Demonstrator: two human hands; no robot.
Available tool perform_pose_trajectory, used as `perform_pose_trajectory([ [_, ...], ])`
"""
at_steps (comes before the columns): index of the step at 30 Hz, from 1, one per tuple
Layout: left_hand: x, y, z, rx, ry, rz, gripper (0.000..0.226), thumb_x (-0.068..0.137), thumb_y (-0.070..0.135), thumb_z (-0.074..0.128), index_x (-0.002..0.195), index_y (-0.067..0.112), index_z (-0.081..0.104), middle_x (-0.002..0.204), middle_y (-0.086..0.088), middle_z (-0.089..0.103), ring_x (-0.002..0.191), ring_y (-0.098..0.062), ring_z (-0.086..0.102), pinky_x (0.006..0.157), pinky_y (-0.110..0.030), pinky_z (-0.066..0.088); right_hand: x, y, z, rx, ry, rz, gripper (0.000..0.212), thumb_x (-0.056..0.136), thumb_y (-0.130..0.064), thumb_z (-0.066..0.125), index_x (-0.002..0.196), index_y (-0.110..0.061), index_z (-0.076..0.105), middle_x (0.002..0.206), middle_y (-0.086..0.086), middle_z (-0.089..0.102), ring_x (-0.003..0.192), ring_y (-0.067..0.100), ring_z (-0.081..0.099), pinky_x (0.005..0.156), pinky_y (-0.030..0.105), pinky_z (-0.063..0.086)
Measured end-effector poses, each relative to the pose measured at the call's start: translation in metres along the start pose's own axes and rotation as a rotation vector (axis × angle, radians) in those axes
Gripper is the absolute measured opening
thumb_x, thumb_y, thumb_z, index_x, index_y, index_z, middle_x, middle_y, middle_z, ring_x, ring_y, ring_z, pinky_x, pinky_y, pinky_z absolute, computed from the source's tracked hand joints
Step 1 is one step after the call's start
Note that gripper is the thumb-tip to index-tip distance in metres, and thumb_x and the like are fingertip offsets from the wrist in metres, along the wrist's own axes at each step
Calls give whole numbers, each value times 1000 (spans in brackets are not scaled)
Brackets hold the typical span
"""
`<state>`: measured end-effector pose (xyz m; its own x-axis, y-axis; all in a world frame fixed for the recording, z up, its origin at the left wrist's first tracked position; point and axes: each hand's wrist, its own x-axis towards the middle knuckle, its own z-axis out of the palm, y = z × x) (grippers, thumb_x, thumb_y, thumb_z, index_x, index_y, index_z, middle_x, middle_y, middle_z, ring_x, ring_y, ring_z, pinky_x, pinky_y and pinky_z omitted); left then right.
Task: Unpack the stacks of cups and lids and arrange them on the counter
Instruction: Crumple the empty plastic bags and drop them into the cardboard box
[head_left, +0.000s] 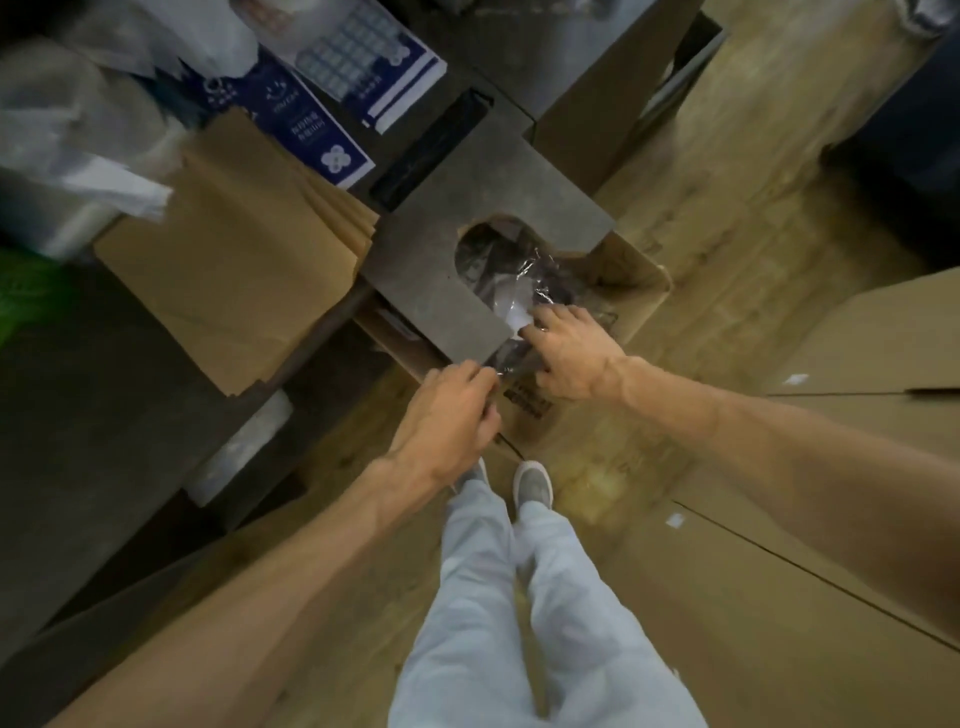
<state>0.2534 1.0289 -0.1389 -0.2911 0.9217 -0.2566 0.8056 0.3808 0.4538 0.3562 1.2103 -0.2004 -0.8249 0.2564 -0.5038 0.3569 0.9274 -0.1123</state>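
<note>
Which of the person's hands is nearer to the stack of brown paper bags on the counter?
Left. The left hand is just below and right of the brown paper bags, at the box edge; the right hand is farther right, on the clear plastic wrap.

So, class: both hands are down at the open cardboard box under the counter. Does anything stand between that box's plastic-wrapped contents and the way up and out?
Yes. The grey counter slab overhangs the left part of the cardboard box. The plastic wrap shows through its rounded cutout. The right hand and left hand reach in at the slab's near edge.

Counter corner (447, 270) overhangs open box (644, 291); right side free.
</note>
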Motion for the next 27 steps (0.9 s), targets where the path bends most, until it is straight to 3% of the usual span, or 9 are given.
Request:
perform_pose_trajectory([
  [4,3,31,45,126,-171,138,19,89,25,55,104,17,63,110,-6,61,103,-28,57,88,-39,40,-41,7,15,99,259,15,20,83,-25,63,95,-10,64,94,12,65,89,35,64,77,45,48],
  [7,1,54,79,271,-252,241,29,85,20,58,110,10,68,143,-15,47,137,-33,36,117,-43,20,-66,16,27,205,313,206,15,90,-25,55,84,-12,56,76,9,69,68,35,67,61,42,53],
  [9,1,60,94,421,-290,335,34,87,17,56,117,9,67,155,-15,37,151,-35,15,123,-50,-2,-76,20,37,229,272,294,17,95,-27,52,89,-12,57,81,9,70,71,34,69,63,42,54],
  [11,4,59,98,596,-369,388,38,89,17,52,124,9,65,150,-13,46,155,-34,1,121,-55,-14,-80,20,43,269,187,306,16,97,-25,49,97,-12,58,90,9,68,80,34,68,69,42,54],
  [15,11,49,83,801,-432,317,42,90,27,55,130,16,65,149,-7,49,153,-37,-12,114,-62,-23,-72,18,33,427,141,273,20,91,-17,50,107,-10,60,104,12,68,96,37,66,82,43,53],
  [18,18,31,74,920,-386,204,53,95,37,54,145,20,51,163,-10,28,150,-40,-21,111,-64,-26,-49,13,13,414,148,176,38,85,-18,49,120,-13,62,120,12,69,112,36,65,92,45,52],
  [20,25,18,67,988,-357,140,63,97,43,52,154,21,37,166,-12,17,148,-42,-24,108,-65,-30,-33,6,0,394,84,120,58,82,-15,51,141,-16,53,147,8,55,132,31,54,104,46,48],
  [23,33,8,53,1038,-404,160,60,94,40,58,151,28,42,166,-8,22,151,-39,-20,103,-69,-32,-16,-5,-13,412,1,126,76,90,-8,55,160,-15,27,169,2,18,151,26,30,118,49,33],
  [27,23,14,29,897,-348,206,59,95,28,57,152,22,41,166,-10,19,153,-33,-14,97,-62,-40,-16,-21,-30,371,112,134,64,93,-9,56,154,-14,38,167,4,26,141,30,46,112,50,41],
])
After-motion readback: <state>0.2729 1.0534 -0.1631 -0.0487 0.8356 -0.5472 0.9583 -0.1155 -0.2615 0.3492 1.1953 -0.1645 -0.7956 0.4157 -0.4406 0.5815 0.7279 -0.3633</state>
